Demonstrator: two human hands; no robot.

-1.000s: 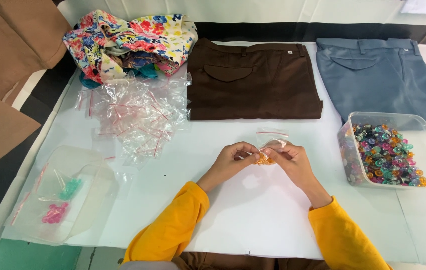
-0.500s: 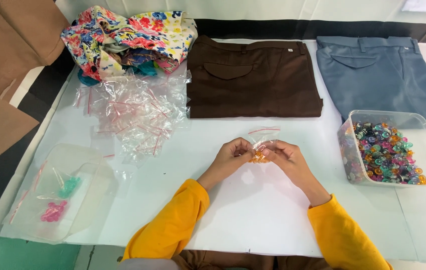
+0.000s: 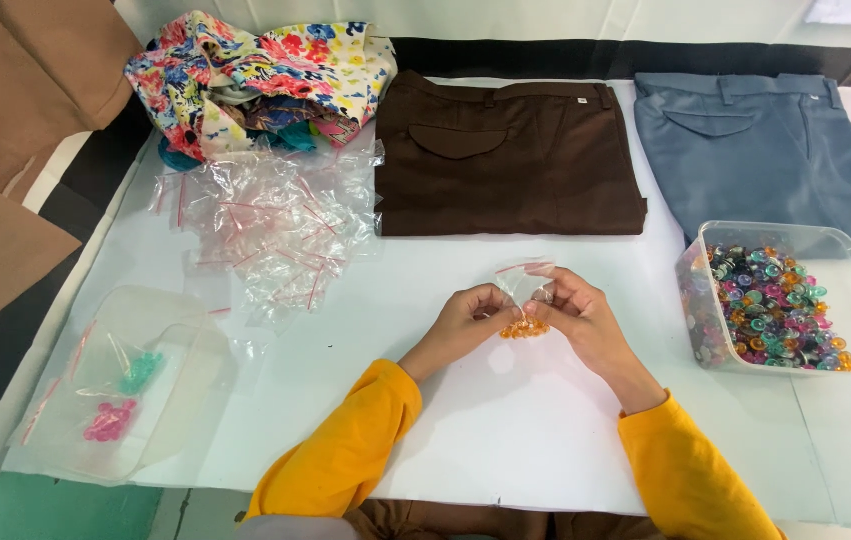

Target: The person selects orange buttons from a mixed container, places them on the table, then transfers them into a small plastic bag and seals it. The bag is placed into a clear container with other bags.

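Note:
Both my hands meet at the middle of the white table. My left hand (image 3: pixel 463 325) and my right hand (image 3: pixel 580 315) pinch a small clear zip bag (image 3: pixel 523 287) between them. Orange beads (image 3: pixel 523 328) sit in the bag's bottom, just above the tabletop. Both arms wear yellow sleeves. To the right of my right hand stands a clear plastic tub (image 3: pixel 850 265) full of mixed coloured beads (image 3: pixel 770 305).
A heap of empty clear zip bags (image 3: pixel 275 225) lies at the left back. A clear tray (image 3: pixel 180 375) at the front left holds bags of pink and green beads. Folded brown trousers (image 3: pixel 505 155), folded grey-blue trousers (image 3: pixel 775 145) and a floral cloth (image 3: pixel 255 75) lie along the back.
The small bag has been lifted upright between my fingers, with the orange beads now hanging at its bottom. My hands stay in the same spot.

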